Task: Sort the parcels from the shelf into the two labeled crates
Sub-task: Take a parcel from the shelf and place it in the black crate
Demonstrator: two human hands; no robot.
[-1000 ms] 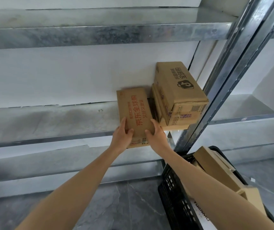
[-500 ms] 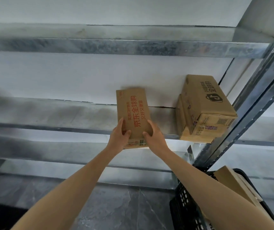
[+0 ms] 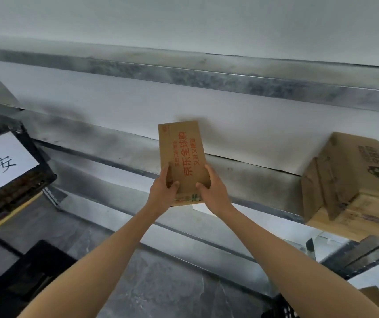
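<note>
A flat brown cardboard parcel [image 3: 182, 154] with red print is held up in front of the metal shelf [image 3: 124, 145], off its surface. My left hand [image 3: 164, 191] grips its lower left edge and my right hand [image 3: 213, 191] grips its lower right edge. At the far left stands a black crate [image 3: 23, 180] with a white paper label. Another black crate [image 3: 285, 309] shows only its corner at the bottom right, with a cardboard box [image 3: 376, 299] in it.
A stack of brown cardboard parcels [image 3: 353, 187] sits on the shelf at the right. A grey tiled floor [image 3: 161, 283] lies below. A second dark crate-like shape [image 3: 23, 278] sits low at the left. An upper shelf beam [image 3: 206, 76] runs across overhead.
The flat parcel has come off the shelf in both hands and moved left, away from the stacked parcels. The view has swung left, bringing the labelled crate into sight.
</note>
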